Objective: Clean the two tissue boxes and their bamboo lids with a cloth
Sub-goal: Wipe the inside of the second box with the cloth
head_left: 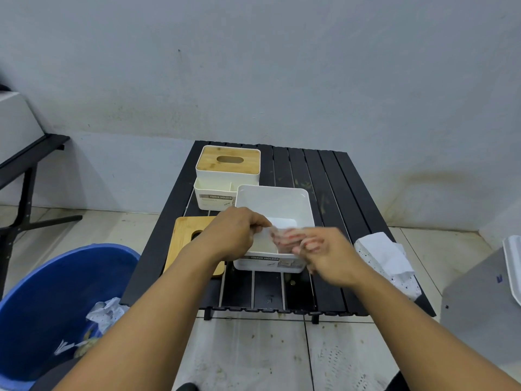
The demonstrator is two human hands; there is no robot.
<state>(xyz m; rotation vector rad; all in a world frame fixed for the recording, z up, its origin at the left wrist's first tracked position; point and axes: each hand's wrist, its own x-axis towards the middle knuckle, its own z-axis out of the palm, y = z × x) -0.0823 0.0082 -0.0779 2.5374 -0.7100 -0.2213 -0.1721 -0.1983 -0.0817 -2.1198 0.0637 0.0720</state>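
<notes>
A black slatted table (pixel 324 176) stands on a tiled floor (pixel 253 356) against a pale wall (pixel 282 66). Left of the table sits a blue tub (pixel 56 277) holding crumpled paper (pixel 105 313); right of it, a grey box (pixel 479 292).

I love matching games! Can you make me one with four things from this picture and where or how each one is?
Things:
1. far tissue box
2. near tissue box
3. loose bamboo lid
4. blue tub

Place or state:
A. on the floor, left of the table
B. open, nothing covering it
C. lying flat on the table, left of the open box
D. closed, with a lid on top

Pairs: 1-D, 2-B, 3-C, 4-A
</notes>
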